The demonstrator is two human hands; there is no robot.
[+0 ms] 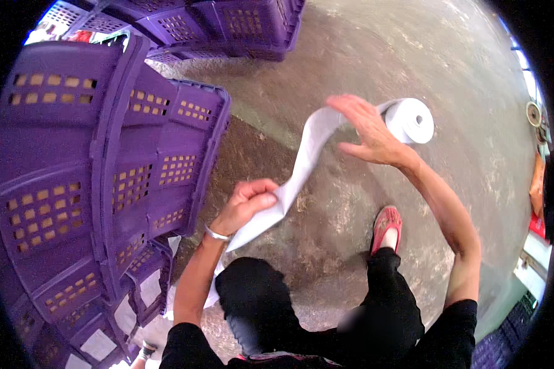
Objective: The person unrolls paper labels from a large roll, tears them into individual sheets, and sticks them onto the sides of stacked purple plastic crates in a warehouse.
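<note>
A white roll (412, 121) with a hollow core is at the upper right of centre, and a long white strip (304, 159) runs from it down to the left. My left hand (251, 203) pinches the strip between thumb and fingers, and the strip's tail hangs past the hand towards my knee. Beside the roll, my right hand (367, 131) has its thumb and fingers spread around the strip's upper part; whether the fingers touch it is not clear. A metal bangle (218, 234) circles my left wrist.
Large purple perforated plastic crates (166, 157) are stacked on the left, some bearing white sheets (98, 345). Another purple crate (249, 27) stands at the top. The concrete floor (443, 184) lies below, my red shoe (388, 226) on it. Someone's foot (147, 349) shows at lower left.
</note>
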